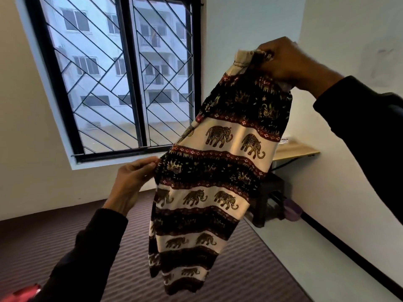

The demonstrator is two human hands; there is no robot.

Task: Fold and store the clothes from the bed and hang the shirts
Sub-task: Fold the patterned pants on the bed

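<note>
A garment printed with cream and black bands of elephants (220,162) hangs in the air in front of me. My right hand (290,62) grips its gathered top edge, raised high at the upper right. My left hand (133,177) pinches the garment's left edge about halfway down, lower and to the left. The cloth hangs loose below both hands over the bed (87,247), whose cover is striped brown.
A barred window (122,79) fills the wall ahead. At the right stand a light wooden table (294,151), a dark stool (270,199) beneath it and a purple object (292,210) on the floor. Something red (21,293) lies at the bottom left corner.
</note>
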